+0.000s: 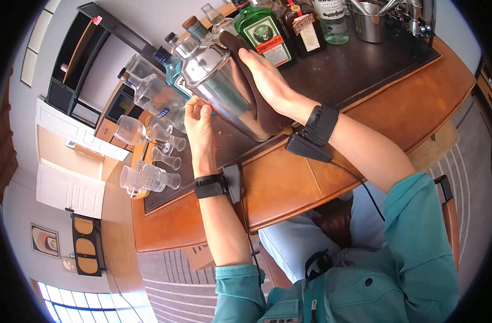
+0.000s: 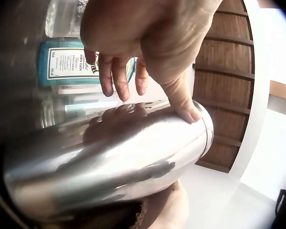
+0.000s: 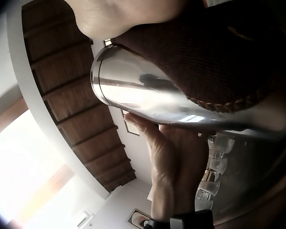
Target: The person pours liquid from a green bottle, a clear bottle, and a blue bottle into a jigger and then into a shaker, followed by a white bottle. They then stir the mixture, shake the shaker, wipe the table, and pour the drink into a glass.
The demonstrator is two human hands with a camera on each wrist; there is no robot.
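Note:
A polished metal cocktail shaker stands on the dark mat in front of me, its base toward the table's front edge. My left hand is at its left side. In the left wrist view the thumb tip rests on the metal near the shoulder, and the loosely spread fingers reach down to its surface. On the other side my right hand holds a dark brown cloth against the shaker. The cloth has a stitched edge in the right wrist view and covers part of the shaker; most right fingers are hidden.
Behind the shaker are several bottles, among them a green Jägermeister bottle and a clear bottle. Several glasses stand at the left. A metal cup with bar tools is at the back right of the mat.

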